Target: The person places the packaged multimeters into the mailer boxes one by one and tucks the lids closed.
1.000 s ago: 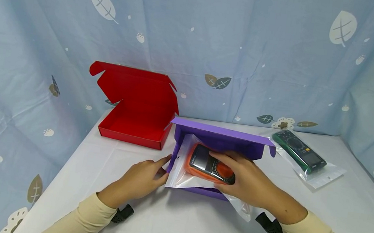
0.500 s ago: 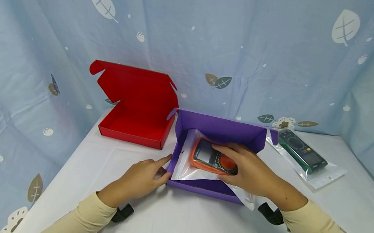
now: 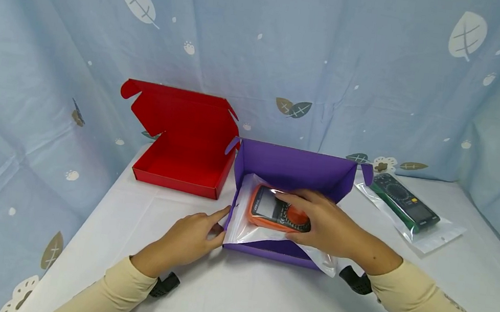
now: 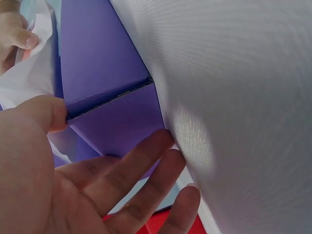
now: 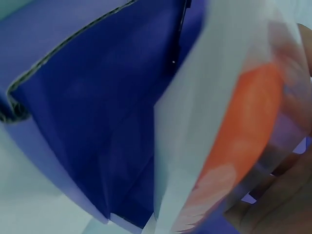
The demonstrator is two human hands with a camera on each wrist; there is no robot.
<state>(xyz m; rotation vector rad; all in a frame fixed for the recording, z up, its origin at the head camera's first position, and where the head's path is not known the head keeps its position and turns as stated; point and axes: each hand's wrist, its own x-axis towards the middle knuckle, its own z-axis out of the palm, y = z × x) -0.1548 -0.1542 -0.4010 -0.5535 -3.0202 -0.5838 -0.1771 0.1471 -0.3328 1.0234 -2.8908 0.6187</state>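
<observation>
My right hand (image 3: pixel 323 223) grips an orange multimeter (image 3: pixel 267 204) sealed in a clear plastic bag (image 3: pixel 246 227), fingers over its far edge and thumb at the near edge. It lies within the open purple box (image 3: pixel 266 254). The bag's loose end hangs over the front wall. In the right wrist view, orange casing (image 5: pixel 248 122) shows through the plastic beside the dark box interior. My left hand (image 3: pixel 192 237) is at the box's left end. In the left wrist view, its thumb touches the front corner of the rim, while nearly straight fingers (image 4: pixel 151 180) lie along the outer side wall.
An open red box (image 3: pixel 179 166) stands at the back left, its lid raised. At the back right lies a green multimeter (image 3: pixel 404 202) in another clear bag. A patterned blue curtain (image 3: pixel 225 45) hangs behind the white table (image 3: pixel 252 300).
The purple box's lid has swung up and back, baring more of the interior. My right hand and the bagged orange multimeter shifted slightly away, then left. The left hand has hardly moved.
</observation>
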